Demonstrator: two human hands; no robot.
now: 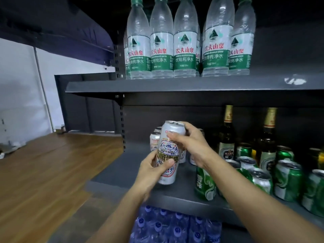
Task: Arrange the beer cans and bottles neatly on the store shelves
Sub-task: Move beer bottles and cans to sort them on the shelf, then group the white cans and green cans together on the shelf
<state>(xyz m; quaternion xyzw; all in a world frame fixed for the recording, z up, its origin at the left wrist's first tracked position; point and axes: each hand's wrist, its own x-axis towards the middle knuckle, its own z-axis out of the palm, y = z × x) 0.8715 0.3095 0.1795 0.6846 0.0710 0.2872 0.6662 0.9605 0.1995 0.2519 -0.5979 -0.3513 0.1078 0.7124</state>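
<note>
A tall white beer can [168, 151] with a blue and red pattern is held upright just above the left part of the middle shelf [122, 172]. My left hand [154, 171] grips its lower half and my right hand [191, 142] grips its upper half from the right. Behind it stand several smaller white cans [154, 140]. To the right are several green beer cans [287, 179], some dented, and two dark beer bottles [227, 135] with gold foil necks [267, 137].
The upper shelf [175, 85] carries a row of water bottles [184, 41] with green labels. Below the middle shelf lies a shrink-wrapped pack of blue-capped bottles [175, 225]. A wooden floor [43, 172] and a white wall are to the left.
</note>
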